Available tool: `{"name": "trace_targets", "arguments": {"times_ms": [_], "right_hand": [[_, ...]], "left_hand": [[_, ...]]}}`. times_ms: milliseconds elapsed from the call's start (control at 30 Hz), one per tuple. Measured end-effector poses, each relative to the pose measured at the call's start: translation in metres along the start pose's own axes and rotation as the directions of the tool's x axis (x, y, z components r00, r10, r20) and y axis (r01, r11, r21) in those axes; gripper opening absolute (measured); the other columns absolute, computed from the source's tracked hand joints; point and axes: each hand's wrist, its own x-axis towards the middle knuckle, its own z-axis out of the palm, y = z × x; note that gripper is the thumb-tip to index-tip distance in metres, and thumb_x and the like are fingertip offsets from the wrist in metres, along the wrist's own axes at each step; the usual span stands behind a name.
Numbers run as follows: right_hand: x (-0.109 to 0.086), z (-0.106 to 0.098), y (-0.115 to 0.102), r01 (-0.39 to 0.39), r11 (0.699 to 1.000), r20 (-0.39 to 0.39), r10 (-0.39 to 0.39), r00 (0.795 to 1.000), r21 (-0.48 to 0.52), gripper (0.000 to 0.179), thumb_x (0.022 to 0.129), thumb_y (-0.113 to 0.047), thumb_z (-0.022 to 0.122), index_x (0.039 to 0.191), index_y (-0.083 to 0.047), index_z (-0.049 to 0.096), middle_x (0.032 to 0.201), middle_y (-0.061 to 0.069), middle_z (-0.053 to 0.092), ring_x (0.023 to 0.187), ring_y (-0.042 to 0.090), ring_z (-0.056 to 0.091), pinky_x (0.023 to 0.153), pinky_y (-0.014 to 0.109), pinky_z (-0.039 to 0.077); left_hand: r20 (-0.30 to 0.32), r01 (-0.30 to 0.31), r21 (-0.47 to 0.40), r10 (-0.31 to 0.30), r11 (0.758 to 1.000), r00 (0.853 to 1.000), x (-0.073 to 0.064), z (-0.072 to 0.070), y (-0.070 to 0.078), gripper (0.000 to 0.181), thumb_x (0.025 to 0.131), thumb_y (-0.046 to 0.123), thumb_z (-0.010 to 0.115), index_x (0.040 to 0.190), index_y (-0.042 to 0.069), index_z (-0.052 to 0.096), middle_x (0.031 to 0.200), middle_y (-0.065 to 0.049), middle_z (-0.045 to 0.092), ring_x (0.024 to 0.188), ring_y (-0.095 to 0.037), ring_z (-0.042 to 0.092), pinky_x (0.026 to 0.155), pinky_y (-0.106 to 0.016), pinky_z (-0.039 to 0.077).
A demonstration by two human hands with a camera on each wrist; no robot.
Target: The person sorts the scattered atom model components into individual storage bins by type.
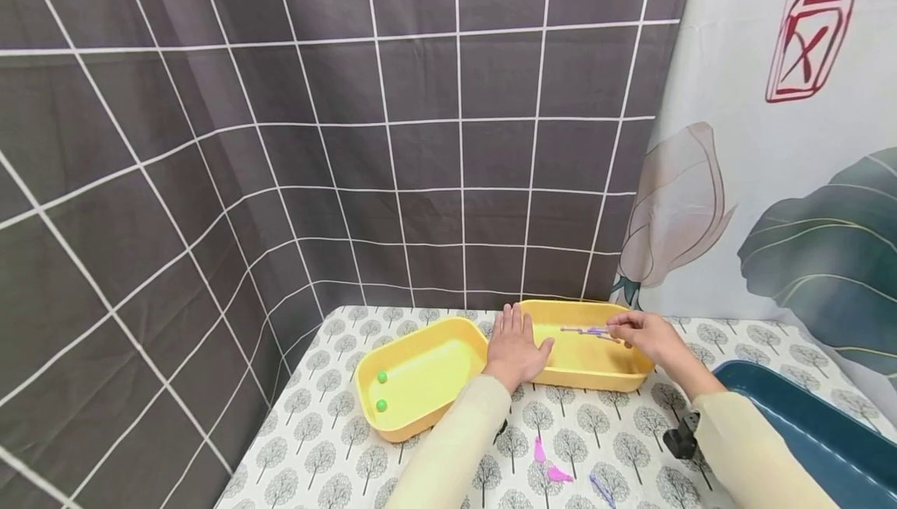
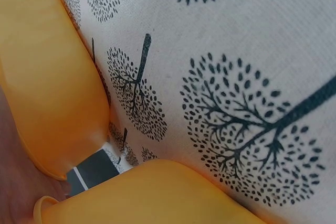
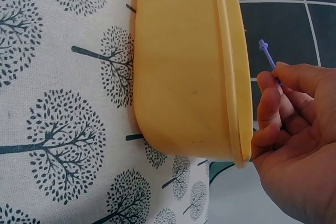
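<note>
My right hand pinches a thin purple stick with a knobbed end between thumb and fingertips, over the right side of a yellow tray. Several purple sticks show in that tray beside the fingertips; the head view leaves unclear which one is pinched. With its fingers straight, my left hand rests at the tray's left edge. To its left stands a second yellow tray holding two small green balls. The left wrist view shows mostly the outer walls of both trays.
Two pink pieces and a purple stick lie on the tree-print cloth near the front. A dark blue tray stands at the right, partly behind my right sleeve. A dark checked curtain hangs behind the table.
</note>
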Motion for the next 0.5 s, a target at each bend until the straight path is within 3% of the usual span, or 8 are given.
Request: {"name": "trace_targets", "arguments": {"times_ms": [200,500], "right_hand": [[0.0,0.0,-0.002,-0.001,1.0,-0.007,0.001,1.0,0.016,0.037,0.103,-0.024,0.059,0.126,0.004,0.062,0.103,0.012,0.071,0.092,0.028,0.063,0.075,0.038,0.051],[-0.011,0.003,-0.005,0.018,0.999,-0.017,-0.017,1.0,0.04,0.033,0.102,-0.021,0.062,0.122,0.006,0.065,0.101,0.013,0.072,0.083,0.02,0.061,0.071,0.035,0.054]], "left_hand": [[-0.001,0.003,0.003,-0.003,1.0,1.0,0.001,0.0,0.0,0.074,0.104,0.063,0.023,0.16,0.016,0.031,0.17,-0.008,0.017,0.157,-0.024,0.01,0.127,-0.038,0.01],[0.003,0.0,0.01,0.0,1.0,1.0,0.0,-0.001,0.0,0.074,0.104,0.063,0.022,0.16,0.016,0.031,0.17,-0.009,0.017,0.157,-0.025,0.011,0.127,-0.038,0.011]]}}
